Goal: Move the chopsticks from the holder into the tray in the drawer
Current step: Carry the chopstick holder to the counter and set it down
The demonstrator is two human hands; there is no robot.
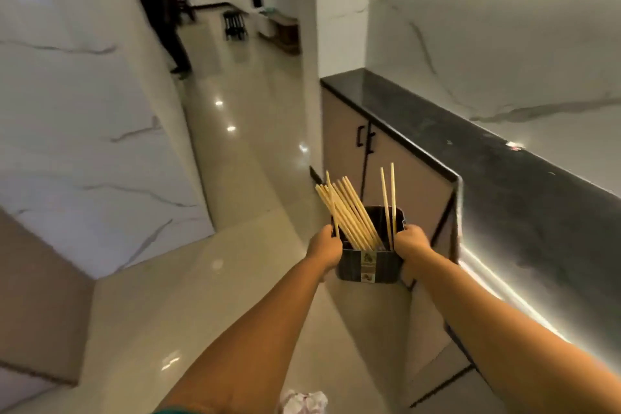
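Note:
I hold a dark square chopstick holder (368, 267) in the air in front of me, above the floor. My left hand (325, 248) grips its left rim and my right hand (412, 244) grips its right rim. Several pale wooden chopsticks (349, 212) lean to the left inside it, and two more chopsticks (389, 205) stand nearly upright at the right side. A small label shows on the holder's front wall. No drawer or tray is in view.
A black countertop (504, 171) over beige cabinet doors (346, 131) with black handles runs along the right wall. Glossy floor (242, 131) stretches ahead into a hallway, where a person in dark clothes (161, 10) stands. A marble wall (84, 111) is at left.

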